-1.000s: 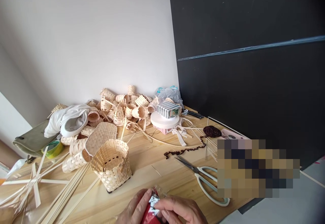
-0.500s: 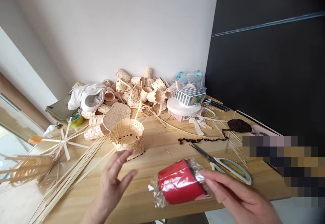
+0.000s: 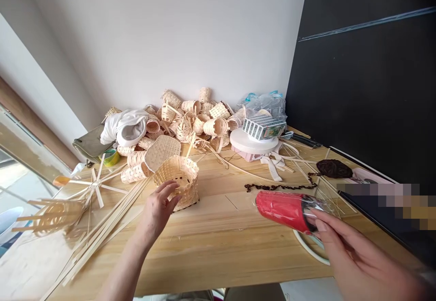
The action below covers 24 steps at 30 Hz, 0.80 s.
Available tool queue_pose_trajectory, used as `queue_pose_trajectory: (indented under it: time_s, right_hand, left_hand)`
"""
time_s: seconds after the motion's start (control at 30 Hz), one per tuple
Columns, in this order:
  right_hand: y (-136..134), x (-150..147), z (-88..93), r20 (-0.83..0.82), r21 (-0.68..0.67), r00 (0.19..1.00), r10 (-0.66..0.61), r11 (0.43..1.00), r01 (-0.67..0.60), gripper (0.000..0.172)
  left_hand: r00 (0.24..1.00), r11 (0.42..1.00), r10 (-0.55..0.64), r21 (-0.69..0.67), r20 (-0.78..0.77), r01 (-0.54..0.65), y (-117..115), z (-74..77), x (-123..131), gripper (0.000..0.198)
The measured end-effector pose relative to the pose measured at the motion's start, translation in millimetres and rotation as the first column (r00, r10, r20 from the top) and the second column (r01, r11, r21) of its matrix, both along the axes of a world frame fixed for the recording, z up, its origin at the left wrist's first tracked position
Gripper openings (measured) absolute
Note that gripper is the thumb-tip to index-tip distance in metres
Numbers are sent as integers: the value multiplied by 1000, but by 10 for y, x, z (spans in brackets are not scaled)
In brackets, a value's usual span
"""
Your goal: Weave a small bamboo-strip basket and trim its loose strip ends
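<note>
In my right hand a red, dark-edged item in a clear plastic wrapper is pinched by one end, above the table's right side. Its exact kind is not clear. My left hand has its thumb and fingers apart at the near left side of a woven basket; whether the fingertips touch it I cannot tell. The basket stands upright, with one strip rising from its rim. Below the red item, the pale handles of the scissors show; their blades are mostly covered.
Many small woven baskets lie heaped along the wall. Long flat strips cross the table's left side, near a star of strips. Toward the right are a white turntable, dark brown yarn and a dark braided cord.
My right hand has moved the red wrapped item right and up, over the scissors, and it now looks flatter. My left hand has come closer to the basket. The view has shifted slightly.
</note>
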State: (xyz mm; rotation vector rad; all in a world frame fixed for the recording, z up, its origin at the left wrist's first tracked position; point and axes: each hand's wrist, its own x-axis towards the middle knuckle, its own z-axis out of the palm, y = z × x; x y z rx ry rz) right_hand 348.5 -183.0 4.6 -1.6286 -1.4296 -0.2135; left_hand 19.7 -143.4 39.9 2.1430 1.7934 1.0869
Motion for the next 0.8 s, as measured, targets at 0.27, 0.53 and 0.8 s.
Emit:
queue_pose_trajectory:
  time_s: [0.27, 0.53, 0.8]
  right_hand:
    - [88, -157, -215, 256, 73, 967, 3, 997, -22, 32]
    - [122, -210, -462, 90, -59, 961, 261, 965, -257, 31]
    - [97, -167, -639, 63, -213, 941, 332, 926, -312, 33]
  left_hand:
    - [992, 1000, -16, -18, 124, 18, 57, -2, 62, 20]
    - [991, 999, 6, -33, 135, -2, 38, -9, 37, 20]
    - [994, 1000, -16, 7, 110, 16, 44, -17, 33, 19]
